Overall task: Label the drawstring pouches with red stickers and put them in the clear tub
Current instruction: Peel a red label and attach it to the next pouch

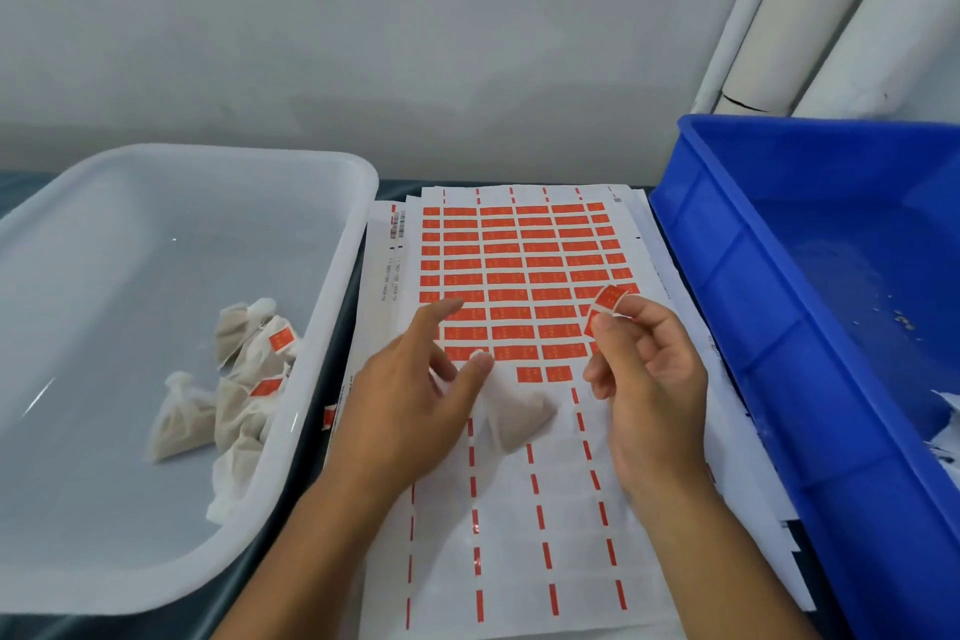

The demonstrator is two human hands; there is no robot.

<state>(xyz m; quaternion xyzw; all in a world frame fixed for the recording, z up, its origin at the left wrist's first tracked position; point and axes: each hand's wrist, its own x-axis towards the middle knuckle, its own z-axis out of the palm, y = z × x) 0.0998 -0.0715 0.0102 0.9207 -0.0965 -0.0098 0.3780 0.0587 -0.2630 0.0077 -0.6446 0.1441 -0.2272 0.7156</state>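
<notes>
A small white drawstring pouch [514, 413] lies on the sticker sheet [519, 276], between my two hands. My left hand [415, 400] hovers just left of the pouch with fingers spread and relaxed, holding nothing. My right hand [644, 369] pinches a peeled red sticker [605, 304] between thumb and forefinger, above and to the right of the pouch. The clear tub [332, 276] stands at the left; several pouches [234, 390] lie in it, some showing red stickers.
A blue crate [727, 276] stands at the right, with bits of white material in its near corner. The sheet's lower half holds only backing with red dashes. White tubes lean against the wall at the back right.
</notes>
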